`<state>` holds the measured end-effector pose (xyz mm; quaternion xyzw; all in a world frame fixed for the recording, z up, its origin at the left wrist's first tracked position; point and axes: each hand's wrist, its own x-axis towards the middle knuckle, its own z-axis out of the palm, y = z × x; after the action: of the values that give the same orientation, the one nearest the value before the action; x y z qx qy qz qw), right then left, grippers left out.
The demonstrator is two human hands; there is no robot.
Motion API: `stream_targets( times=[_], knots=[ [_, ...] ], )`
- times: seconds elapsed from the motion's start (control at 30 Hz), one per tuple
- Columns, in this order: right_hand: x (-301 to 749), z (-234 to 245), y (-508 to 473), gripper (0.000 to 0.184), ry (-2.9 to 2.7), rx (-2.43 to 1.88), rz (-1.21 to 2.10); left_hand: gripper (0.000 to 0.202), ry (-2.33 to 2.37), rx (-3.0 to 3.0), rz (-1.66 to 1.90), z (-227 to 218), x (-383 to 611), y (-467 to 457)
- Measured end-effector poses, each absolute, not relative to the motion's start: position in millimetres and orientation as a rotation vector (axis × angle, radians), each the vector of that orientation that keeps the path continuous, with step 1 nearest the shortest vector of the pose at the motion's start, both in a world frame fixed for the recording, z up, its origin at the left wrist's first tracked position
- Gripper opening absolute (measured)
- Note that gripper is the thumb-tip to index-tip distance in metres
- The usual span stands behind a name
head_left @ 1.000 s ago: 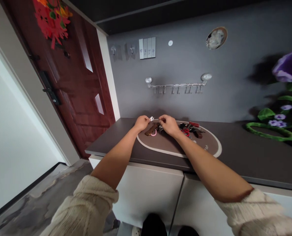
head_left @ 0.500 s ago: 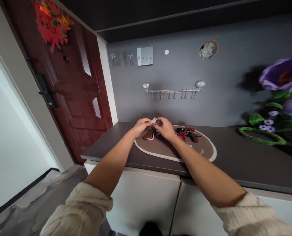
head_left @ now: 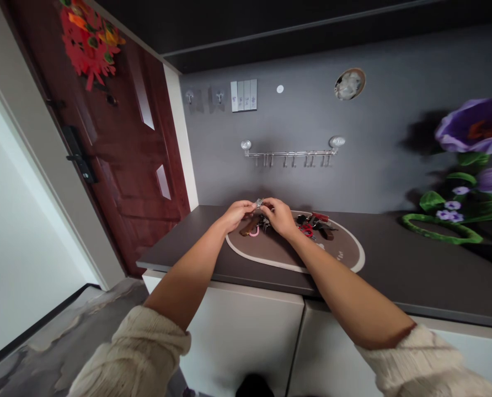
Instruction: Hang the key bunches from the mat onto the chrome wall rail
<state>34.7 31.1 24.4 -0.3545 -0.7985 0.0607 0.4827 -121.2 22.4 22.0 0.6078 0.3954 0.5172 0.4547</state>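
Observation:
My left hand [head_left: 238,214] is closed in a pinch on a small silvery key [head_left: 258,203], held just above the back edge of an oval brown mat [head_left: 283,256]. From the other side, the bent fingers of my right hand [head_left: 278,215] grip the same key, partly covering it. Below the hands lie a brown key fob [head_left: 250,226], a pink ring [head_left: 254,231] and some metal keys [head_left: 265,223]. Right of my right hand sits a pile of more keys and fobs, with a red looped item [head_left: 307,230], a red piece [head_left: 320,216] and a dark brown block [head_left: 327,234].
A metal rail with several hooks [head_left: 291,154] is fixed to the grey wall behind the dark counter [head_left: 395,264]. Purple artificial flowers [head_left: 473,129] stand at the right. On the left is a dark red door [head_left: 134,165]; a dark shelf [head_left: 295,27] hangs overhead.
The silvery key has tilted and shifted slightly left and down between my fingers. My right fingers have moved a little over it; both arms stay nearly still.

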Motion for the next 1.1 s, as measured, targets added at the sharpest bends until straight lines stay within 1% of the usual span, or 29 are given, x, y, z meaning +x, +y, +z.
stream_targets(
  times=[0.23,0.67,0.87,1.1],
  knots=[
    [35.5,25.7,30.1,0.022,-1.891,-0.832,0.206,0.019,0.936,1.430,1.269,22.0,-121.5,22.7],
    [37.5,28.3,30.2,0.020,-1.834,-0.830,0.235,0.015,0.895,1.325,1.259,25.0,-121.9,20.8],
    [39.0,30.4,31.2,0.022,-1.773,-0.821,0.327,0.015,0.997,1.484,1.273,21.0,-118.7,22.4],
    [40.8,33.5,31.7,0.025,-1.745,-0.768,0.462,0.019,1.176,1.883,1.347,20.4,-109.1,19.2]
  ],
)
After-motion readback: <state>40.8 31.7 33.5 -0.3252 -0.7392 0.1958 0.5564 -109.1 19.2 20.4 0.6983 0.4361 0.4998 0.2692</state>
